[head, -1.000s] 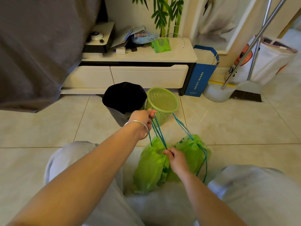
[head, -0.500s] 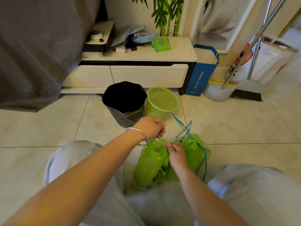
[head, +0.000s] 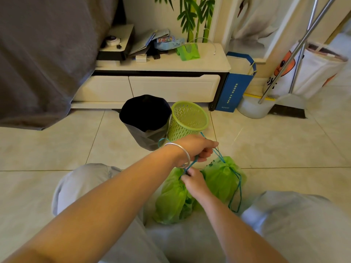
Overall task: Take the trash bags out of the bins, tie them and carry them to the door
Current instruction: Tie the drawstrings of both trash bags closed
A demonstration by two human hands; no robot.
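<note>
Head view, entry one: your right hand (head: 192,182) has its fingertips pressed together on the blue drawstring (head: 191,164) right at the gathered neck of the nearer green trash bag (head: 171,196), pinching it low, which I judge is to hold the closure shut while the cord is worked above it. Entry two: your left hand (head: 197,147), bangle (head: 182,154) at the wrist, is curled closed around the same cord a little higher, fingers folded under; how many strands it holds cannot be told. The cord runs taut between the two hands, which suits a knot being drawn. Entry three: a second green trash bag (head: 222,179) sits just beside the first on the tiled floor (head: 284,149) between your knees, its neck cinched and a loop of drawstring hanging down its right side. Entry four: beyond the hands stand the mesh green bin (head: 188,120), unlined, and touching it on the left the dark bin (head: 144,120) with its black liner still in. Changes against the earlier frames: your left hand, raised high near the green bin a second ago with the strings stretched long, has come down and across, now close above the right; the right hand and both bags have hardly shifted.
</note>
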